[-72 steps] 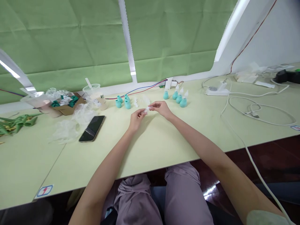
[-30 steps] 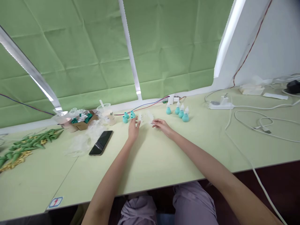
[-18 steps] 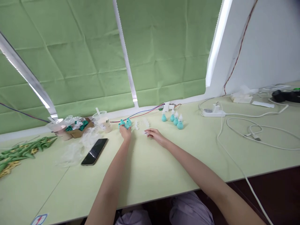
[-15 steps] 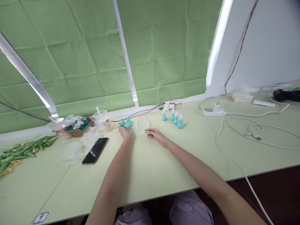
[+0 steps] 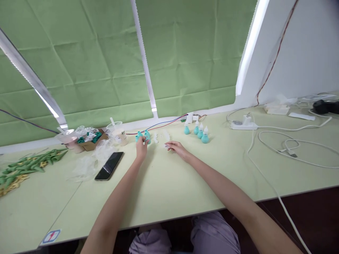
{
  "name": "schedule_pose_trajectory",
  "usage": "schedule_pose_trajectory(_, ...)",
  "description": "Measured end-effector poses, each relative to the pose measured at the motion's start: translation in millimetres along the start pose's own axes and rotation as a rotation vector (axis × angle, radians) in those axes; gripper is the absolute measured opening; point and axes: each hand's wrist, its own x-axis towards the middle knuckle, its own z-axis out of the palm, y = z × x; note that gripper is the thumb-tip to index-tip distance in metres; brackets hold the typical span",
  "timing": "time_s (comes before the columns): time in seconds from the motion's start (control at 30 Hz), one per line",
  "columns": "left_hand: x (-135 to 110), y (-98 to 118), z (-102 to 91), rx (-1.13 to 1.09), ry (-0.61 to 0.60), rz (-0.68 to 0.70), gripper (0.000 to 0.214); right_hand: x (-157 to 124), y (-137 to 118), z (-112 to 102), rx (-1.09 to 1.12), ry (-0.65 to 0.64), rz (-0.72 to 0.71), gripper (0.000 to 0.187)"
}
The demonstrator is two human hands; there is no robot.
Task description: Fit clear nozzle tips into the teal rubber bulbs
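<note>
My left hand (image 5: 141, 149) has its fingers closed round a small round teal bottle (image 5: 146, 138) with an uncapped mouth. Beside it stand several more open teal bottles (image 5: 138, 134), partly hidden by the fingers. A little to the right, my right hand (image 5: 178, 149) pinches a small white piece (image 5: 166, 145) just over the table; its exact shape is too small to make out. Small white parts lie in two rows, one row (image 5: 155, 138) close to the left hand and another (image 5: 166, 135) behind the right. Further right, several teal bottles (image 5: 204, 138) stand upright with white pointed tips.
On the left are a black phone (image 5: 109, 166), crumpled clear plastic (image 5: 87, 165), a cardboard box (image 5: 92, 144), drink cups (image 5: 120, 135) and green-yellow fabric-like pieces (image 5: 34, 164). To the right sit a white power strip (image 5: 243, 124) and looping white cables (image 5: 265, 148). Thin wires run along the back.
My left hand has lifted slightly and its fingers have closed over one teal bottle. My right hand stays nearly in place with the white piece. The view has shifted slightly.
</note>
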Motion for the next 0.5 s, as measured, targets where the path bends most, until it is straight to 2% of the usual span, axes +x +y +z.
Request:
schedule_pose_trajectory(0.13,-23.0,17.8,-3.2,-0.105,-0.306,0.133,0.044,-2.5,-1.6,-0.1,-0.029,0.015,-0.045,0.028)
schedule_pose_trajectory(0.2,-35.4,24.2,1.2,-0.077,-0.385,0.152,0.043,-3.9,-2.6,-0.4,-0.036,0.004,-0.102,0.031)
schedule_pose_trajectory(0.33,-48.3,27.1,11.8,0.000,-0.392,0.146,0.026,-5.2,-4.1,-0.6,-0.091,-0.013,-0.143,0.036)
schedule_pose_trajectory(0.5,-51.7,26.2,13.8,-0.019,-0.401,0.199,0.026,-6.2,-4.6,1.7,-0.203,-0.031,-0.197,0.032)
